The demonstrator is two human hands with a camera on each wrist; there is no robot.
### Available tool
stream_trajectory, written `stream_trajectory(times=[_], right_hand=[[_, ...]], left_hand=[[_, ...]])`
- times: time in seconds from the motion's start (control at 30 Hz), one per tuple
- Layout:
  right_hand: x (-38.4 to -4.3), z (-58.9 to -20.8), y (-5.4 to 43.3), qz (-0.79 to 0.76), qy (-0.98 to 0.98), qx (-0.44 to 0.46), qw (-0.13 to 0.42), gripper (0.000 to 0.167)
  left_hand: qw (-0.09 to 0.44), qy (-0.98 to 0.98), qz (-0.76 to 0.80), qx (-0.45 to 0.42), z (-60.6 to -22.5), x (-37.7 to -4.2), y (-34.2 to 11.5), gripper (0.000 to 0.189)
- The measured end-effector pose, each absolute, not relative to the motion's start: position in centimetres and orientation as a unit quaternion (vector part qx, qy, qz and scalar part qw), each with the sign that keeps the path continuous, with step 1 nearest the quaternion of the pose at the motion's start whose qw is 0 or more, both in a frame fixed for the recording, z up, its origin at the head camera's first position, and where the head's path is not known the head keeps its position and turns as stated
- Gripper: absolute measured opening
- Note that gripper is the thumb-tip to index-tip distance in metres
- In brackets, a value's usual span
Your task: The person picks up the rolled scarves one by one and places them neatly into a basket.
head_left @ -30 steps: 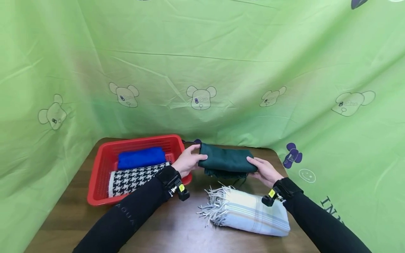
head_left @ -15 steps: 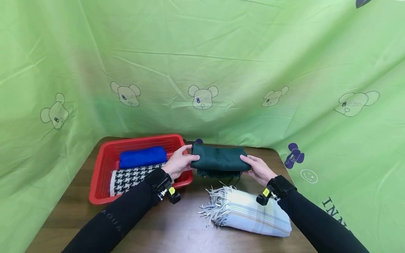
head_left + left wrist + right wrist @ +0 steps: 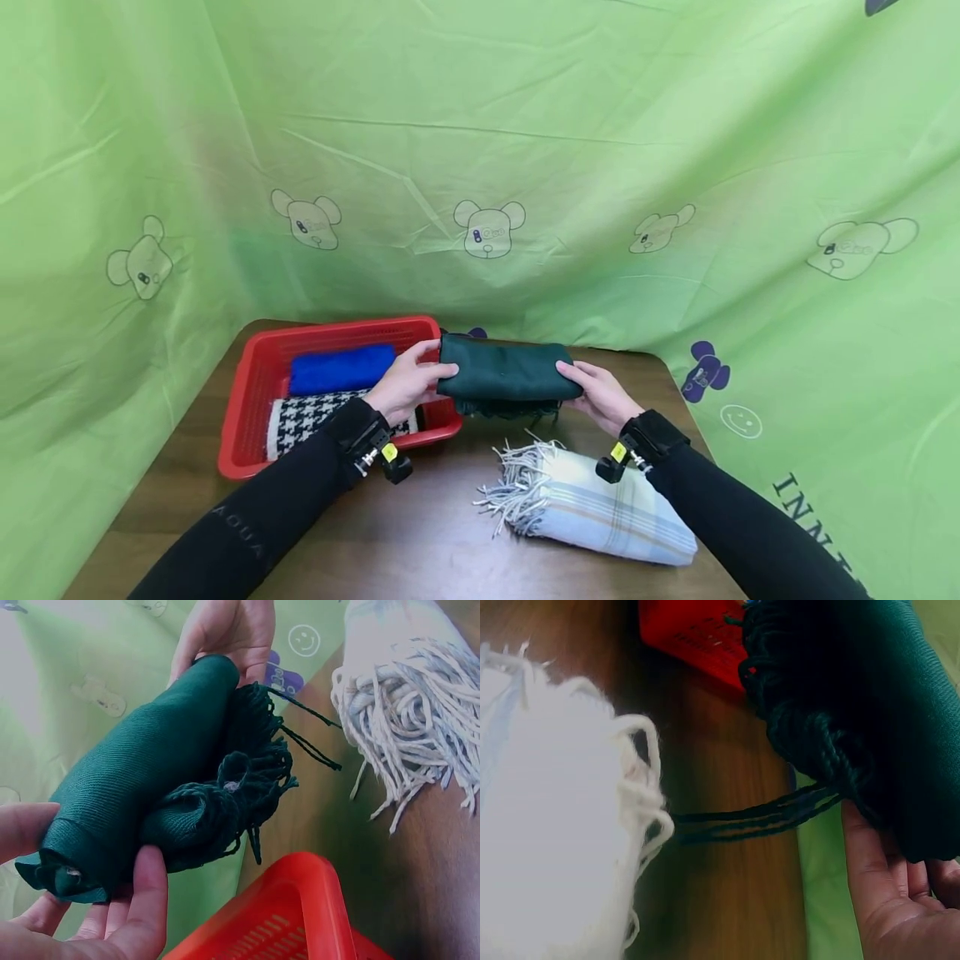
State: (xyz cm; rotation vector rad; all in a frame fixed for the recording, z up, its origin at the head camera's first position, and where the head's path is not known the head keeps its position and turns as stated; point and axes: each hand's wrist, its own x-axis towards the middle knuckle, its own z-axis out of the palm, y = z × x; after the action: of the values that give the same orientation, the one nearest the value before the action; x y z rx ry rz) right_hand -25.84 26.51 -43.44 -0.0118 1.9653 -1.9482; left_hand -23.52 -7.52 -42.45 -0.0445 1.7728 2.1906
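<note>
A dark green fringed scarf (image 3: 506,371), folded into a roll, is held up above the table between both hands. My left hand (image 3: 406,382) grips its left end, thumb on the near face and fingers beneath, as the left wrist view shows on the scarf (image 3: 142,757). At the other end my right hand (image 3: 602,395) pinches the roll with the thumb on top; its fingers (image 3: 874,862) lie under the scarf in the right wrist view. Green fringe hangs from the underside. The left hand is over the right rim of a red basket (image 3: 247,400).
Inside the basket lie a folded blue cloth (image 3: 341,371) and a black-and-white houndstooth cloth (image 3: 311,417). A folded pale plaid scarf (image 3: 600,500) with grey-white fringe lies on the brown table (image 3: 420,533) in front. A green curtain (image 3: 480,150) hangs behind the table.
Both hands have carried the green scarf to the left, so its left end has come to the basket's right rim. The basket and plaid scarf have stayed in place.
</note>
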Motion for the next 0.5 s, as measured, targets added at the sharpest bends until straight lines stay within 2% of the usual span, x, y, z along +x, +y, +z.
stream_trajectory(times=[0.23, 0.5], right_hand=[[-26.2, -43.7, 25.5, -0.686, 0.703, 0.001, 0.188, 0.059], [-26.4, -44.0, 24.2, -0.683, 0.708, -0.006, 0.178, 0.052]], left_hand=[[0.162, 0.625, 0.763, -0.025, -42.5, -23.5, -8.7, 0.07], [0.161, 0.619, 0.768, -0.029, -42.7, -23.2, -9.6, 0.07]])
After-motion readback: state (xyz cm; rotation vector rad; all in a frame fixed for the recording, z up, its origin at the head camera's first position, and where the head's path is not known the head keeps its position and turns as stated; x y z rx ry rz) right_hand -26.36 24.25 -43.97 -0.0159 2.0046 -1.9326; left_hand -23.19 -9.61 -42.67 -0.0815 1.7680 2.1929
